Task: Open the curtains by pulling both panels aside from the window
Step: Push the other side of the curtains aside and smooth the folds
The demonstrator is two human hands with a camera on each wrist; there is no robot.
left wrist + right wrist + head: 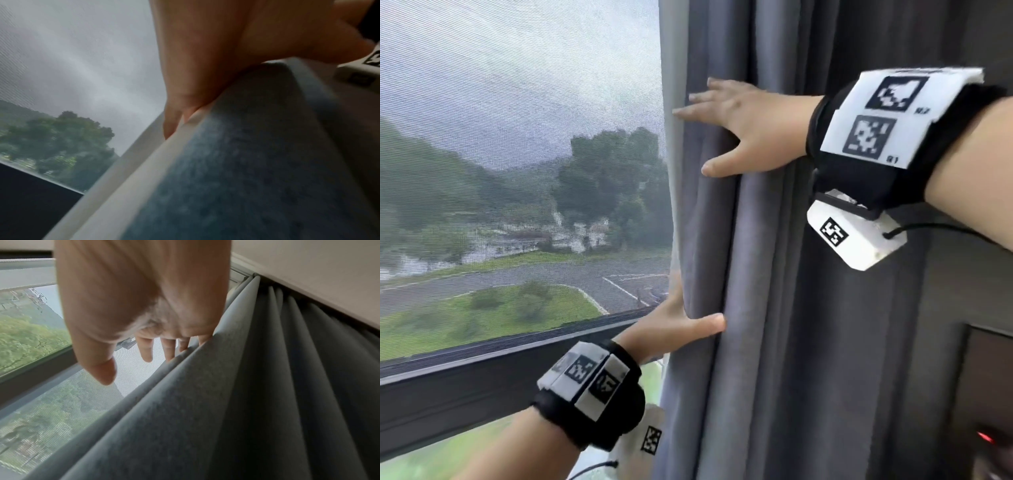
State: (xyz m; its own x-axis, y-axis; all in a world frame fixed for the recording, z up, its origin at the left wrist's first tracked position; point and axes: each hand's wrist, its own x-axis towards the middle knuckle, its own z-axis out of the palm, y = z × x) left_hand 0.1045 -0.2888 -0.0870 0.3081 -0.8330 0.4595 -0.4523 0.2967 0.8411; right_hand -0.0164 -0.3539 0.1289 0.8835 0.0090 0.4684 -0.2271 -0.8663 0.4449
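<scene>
A grey curtain panel [774, 274] hangs bunched in deep folds at the right of the window [517, 154]. My right hand [722, 133] lies flat on the panel's left edge, high up, with fingers spread and straight. Lower down, my left hand [681, 318] straddles the same edge: its thumb lies straight across the front fold and its fingers reach up behind the edge. The left wrist view shows the left hand [195, 65] along the curtain's [226, 178] pale lining. In the right wrist view the right hand [133, 305] hovers over the folds [226, 402], its fingertips touching. No other panel is in view.
A mesh screen covers the glass; trees and a road show outside. The dark window frame [482, 377] runs below. A dark wall panel with a red light [984, 437] is at the lower right. The curtain track [240, 272] sits under the ceiling.
</scene>
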